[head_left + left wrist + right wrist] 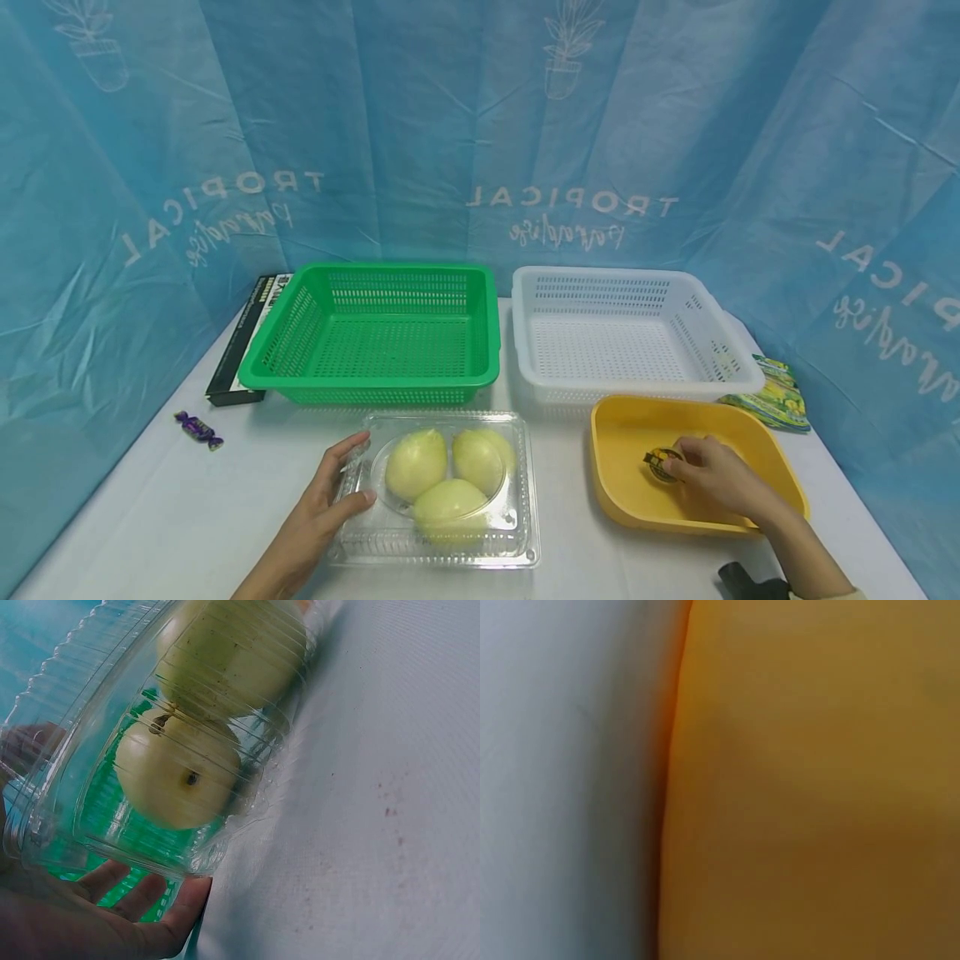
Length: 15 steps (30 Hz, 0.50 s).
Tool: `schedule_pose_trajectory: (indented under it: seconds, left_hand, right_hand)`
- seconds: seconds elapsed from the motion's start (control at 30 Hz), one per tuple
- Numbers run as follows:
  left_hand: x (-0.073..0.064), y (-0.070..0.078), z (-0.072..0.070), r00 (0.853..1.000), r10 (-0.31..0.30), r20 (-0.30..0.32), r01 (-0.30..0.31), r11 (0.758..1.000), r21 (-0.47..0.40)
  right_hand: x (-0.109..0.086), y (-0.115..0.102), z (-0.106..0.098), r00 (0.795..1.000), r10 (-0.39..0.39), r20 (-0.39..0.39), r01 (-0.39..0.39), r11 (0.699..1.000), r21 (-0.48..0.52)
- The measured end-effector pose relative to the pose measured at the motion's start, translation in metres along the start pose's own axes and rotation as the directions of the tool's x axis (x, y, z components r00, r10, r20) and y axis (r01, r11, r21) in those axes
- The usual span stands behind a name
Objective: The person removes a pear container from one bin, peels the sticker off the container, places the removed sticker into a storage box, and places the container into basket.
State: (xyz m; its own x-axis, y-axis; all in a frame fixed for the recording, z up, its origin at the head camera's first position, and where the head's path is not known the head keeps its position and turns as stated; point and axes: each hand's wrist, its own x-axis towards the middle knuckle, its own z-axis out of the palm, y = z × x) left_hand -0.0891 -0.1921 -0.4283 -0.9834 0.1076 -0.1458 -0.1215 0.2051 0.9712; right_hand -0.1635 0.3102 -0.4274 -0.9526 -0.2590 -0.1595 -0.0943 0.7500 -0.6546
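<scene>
My left hand (322,508) holds the left side of a clear plastic clamshell box (525,500), thumb over the top and fingers along the far left edge. Inside it lie three pale green pears (417,465), and two of them show through the ridged wall in the left wrist view. Over on the right, my right hand (716,475) reaches into a yellow basin (626,500) and pinches a small round black-and-yellow piece (662,463) near its floor. The right wrist view is filled by the blurred basin wall (802,780); the hand is hidden there.
A green basket (390,392) and a white basket (637,385) stand at the back. A black-and-white box (236,367) lies behind the green one. A purple wrapped candy (198,430) lies at left, a green-yellow packet (780,396) at right. Blue curtains surround the table.
</scene>
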Motion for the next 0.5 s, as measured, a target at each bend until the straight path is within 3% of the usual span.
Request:
schedule_pose_trajectory:
  seconds: [0.23, 0.5]
  left_hand:
    - [0.0003, -0.0002, 0.0, 1.0, -0.007, 0.002, 0.007, 1.0, -0.002]
    - [0.0001, -0.001, -0.0001, 1.0, 0.004, 0.008, -0.004, 1.0, -0.021]
  right_hand:
    - [0.0017, 0.0026, 0.0017, 0.998, 0.027, 0.061, -0.026, 0.999, -0.023]
    - [0.0024, 0.0038, 0.0039, 0.996, -0.01, 0.092, 0.016, 0.997, -0.072]
